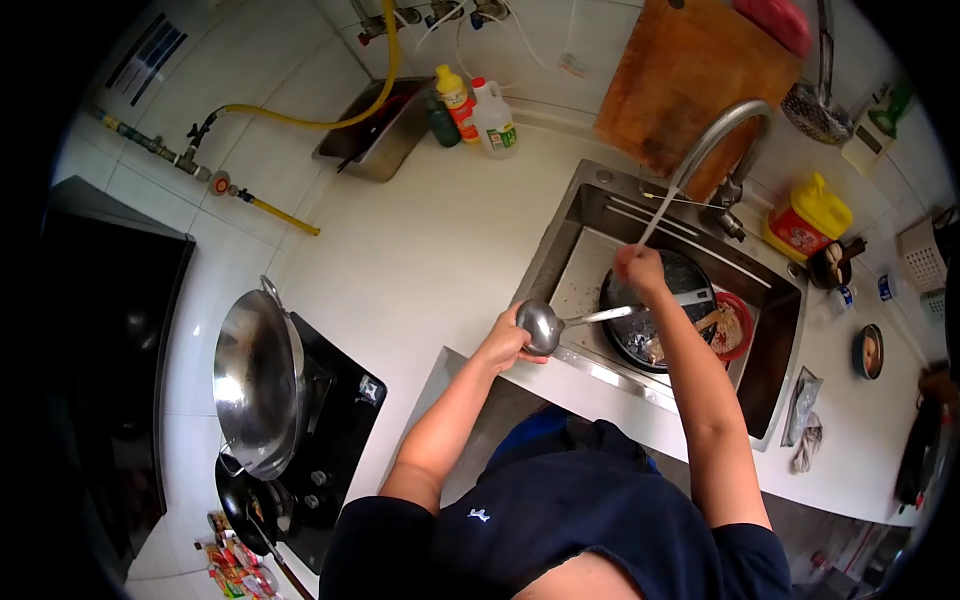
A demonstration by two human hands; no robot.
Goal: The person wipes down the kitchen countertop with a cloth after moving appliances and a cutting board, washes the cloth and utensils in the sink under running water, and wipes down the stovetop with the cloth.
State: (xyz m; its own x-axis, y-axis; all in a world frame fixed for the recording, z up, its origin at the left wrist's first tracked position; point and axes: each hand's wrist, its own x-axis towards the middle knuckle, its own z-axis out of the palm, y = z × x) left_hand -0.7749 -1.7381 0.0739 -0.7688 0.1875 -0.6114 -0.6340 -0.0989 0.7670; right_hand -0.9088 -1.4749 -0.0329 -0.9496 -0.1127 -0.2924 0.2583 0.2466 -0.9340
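My left hand (503,345) grips the ladle (540,328) by its bowl, near the front edge of the sink (625,378); its long axis runs rightward above the black pan (690,268), passing beneath my right forearm. Farther off, my right hand (642,270) curls at the stream from the faucet (712,135); whether it holds anything, I cannot tell.

Ladle (540,327): metal, polished, glossy bowl. Sink (768,335): metal, smooth, satin sheen. Faucet (728,122): metal, smooth, soft shine. Wok (255,375): bare metal, bright reflections inside. Chopping board (680,75): wood, mostly matt. Countertop (480,220): smooth, low gloss. Hob (347,400): smooth, glossy, glass-like. Wall tiles (290,60): glazed look. Yellow jug (808,215): smooth plastic. T-shirt (600,490): matt cloth. Skimmer (818,112): metal, perforated.
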